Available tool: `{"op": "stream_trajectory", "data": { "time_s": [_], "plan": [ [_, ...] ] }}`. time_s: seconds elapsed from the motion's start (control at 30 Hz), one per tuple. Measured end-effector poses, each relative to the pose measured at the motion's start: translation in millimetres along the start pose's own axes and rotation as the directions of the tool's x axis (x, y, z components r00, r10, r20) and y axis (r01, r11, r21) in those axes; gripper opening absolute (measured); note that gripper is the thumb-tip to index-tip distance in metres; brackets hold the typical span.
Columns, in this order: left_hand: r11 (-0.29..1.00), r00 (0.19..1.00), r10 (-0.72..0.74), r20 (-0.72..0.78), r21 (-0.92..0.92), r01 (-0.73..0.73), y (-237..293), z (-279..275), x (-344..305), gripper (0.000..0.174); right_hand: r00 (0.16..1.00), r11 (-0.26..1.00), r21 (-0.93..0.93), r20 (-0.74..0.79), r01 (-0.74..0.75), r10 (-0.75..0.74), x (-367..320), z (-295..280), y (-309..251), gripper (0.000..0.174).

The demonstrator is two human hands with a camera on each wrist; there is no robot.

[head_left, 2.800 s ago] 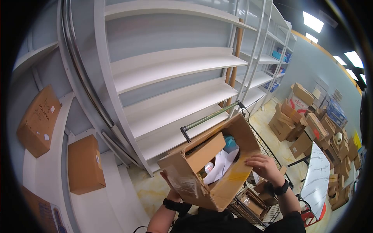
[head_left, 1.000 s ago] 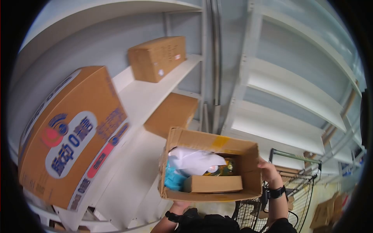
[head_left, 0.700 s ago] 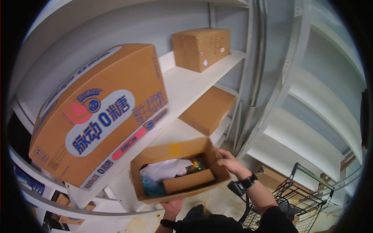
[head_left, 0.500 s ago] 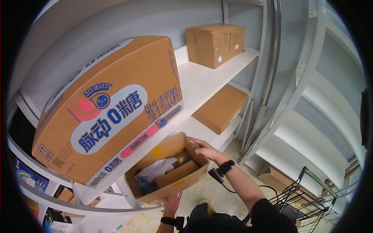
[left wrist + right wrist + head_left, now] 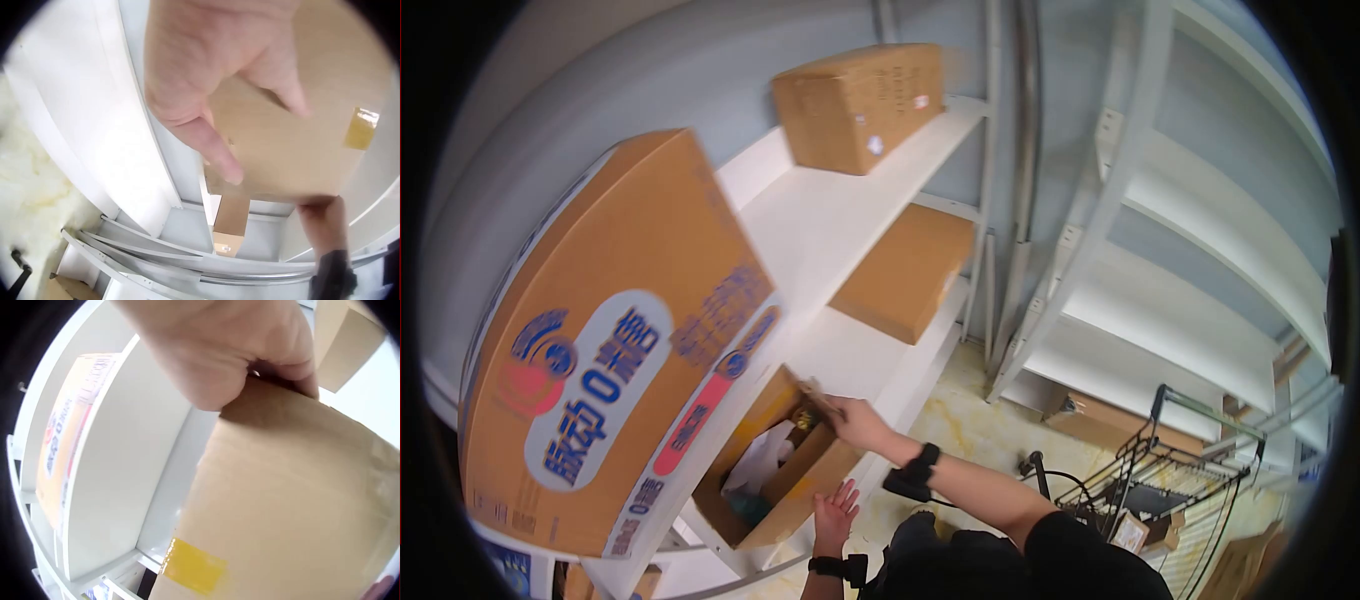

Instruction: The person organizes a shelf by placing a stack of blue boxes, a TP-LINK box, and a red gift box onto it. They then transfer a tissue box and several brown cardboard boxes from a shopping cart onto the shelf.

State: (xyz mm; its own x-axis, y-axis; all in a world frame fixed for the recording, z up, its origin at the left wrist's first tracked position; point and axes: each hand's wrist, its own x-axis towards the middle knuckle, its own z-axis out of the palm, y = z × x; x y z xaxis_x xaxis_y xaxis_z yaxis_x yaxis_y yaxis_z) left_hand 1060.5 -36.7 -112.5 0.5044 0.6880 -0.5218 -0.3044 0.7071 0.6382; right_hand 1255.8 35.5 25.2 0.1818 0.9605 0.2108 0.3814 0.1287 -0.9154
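Observation:
An open-topped cardboard box point(image 5: 795, 508) sits at the lower white shelf, partly under the upper shelf's edge in the head view. Inside it are a white sheet-like wrapping point(image 5: 758, 457), a teal bag point(image 5: 746, 505) and a smaller brown carton point(image 5: 802, 468). My right hand point(image 5: 863, 425) grips the rim at the box's right end; the right wrist view shows its fingers curled over the top edge. Fingers spread, my left hand point(image 5: 835, 515) is at the near side. In the left wrist view its straight fingertips lie against the cardboard wall point(image 5: 294, 150).
A large printed drinks carton point(image 5: 615, 370) and a brown box point(image 5: 860, 110) stand on the upper shelf point(image 5: 830, 220). Farther along the lower shelf is a closed carton point(image 5: 905, 275). Behind my right arm stands a black wire cart point(image 5: 1190, 450); more white shelving point(image 5: 1180, 300) is at right.
I have turned from the cart to the left-hand shelves. The open box has gone down to the lower shelf. My left hand has come from beneath it to its near side, fingers spread.

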Motion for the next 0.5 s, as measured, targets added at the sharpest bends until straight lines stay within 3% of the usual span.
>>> {"op": "stream_trajectory", "data": {
  "time_s": [0.03, 0.13, 0.17, 0.23, 0.3, 0.4, 0.47, 0.5],
  "plan": [
    [0.999, 0.999, 0.030, -0.030, -0.020, -0.031, 4, 4, 4, 0.066, 0.997, 0.997, 0.008, 0.040, -0.072, 0.071, 6, -3, -5, 0.024],
    [0.998, 0.998, 0.043, -0.044, -0.051, -0.045, 13, 5, 22, 0.065, 0.998, 0.961, 0.270, 0.043, -0.054, 0.044, 17, 1, 19, 0.045],
    [0.994, 0.996, 0.058, -0.062, -0.088, -0.064, 16, 3, 31, 0.064, 0.999, 0.989, 0.146, 0.006, -0.032, 0.031, 11, -3, 18, 0.048],
    [0.993, 0.999, 0.044, 0.005, -0.108, -0.043, 22, -7, 42, 0.062, 0.997, 0.995, 0.073, 0.018, 0.072, -0.074, -15, -25, 12, 0.045],
    [0.998, 0.992, 0.031, 0.124, -0.058, -0.024, 29, -5, 47, 0.062, 0.988, 0.998, 0.040, 0.153, -0.039, 0.033, -54, -68, 2, 0.040],
    [0.997, 0.994, -0.048, 0.099, -0.054, 0.054, 37, 14, 49, 0.062, 0.994, 0.992, 0.052, 0.021, -0.111, 0.110, -139, -133, 10, 0.034],
    [0.995, 0.992, 0.037, -0.124, -0.090, -0.049, 36, 28, 53, 0.062, 0.962, 0.968, 0.100, -0.128, -0.229, 0.241, -209, -175, 21, 0.032],
    [0.997, 0.995, 0.012, -0.099, -0.069, -0.018, 32, 30, 61, 0.062, 0.911, 0.942, 0.124, -0.242, -0.312, 0.334, -247, -197, 8, 0.031]
  ]
}}
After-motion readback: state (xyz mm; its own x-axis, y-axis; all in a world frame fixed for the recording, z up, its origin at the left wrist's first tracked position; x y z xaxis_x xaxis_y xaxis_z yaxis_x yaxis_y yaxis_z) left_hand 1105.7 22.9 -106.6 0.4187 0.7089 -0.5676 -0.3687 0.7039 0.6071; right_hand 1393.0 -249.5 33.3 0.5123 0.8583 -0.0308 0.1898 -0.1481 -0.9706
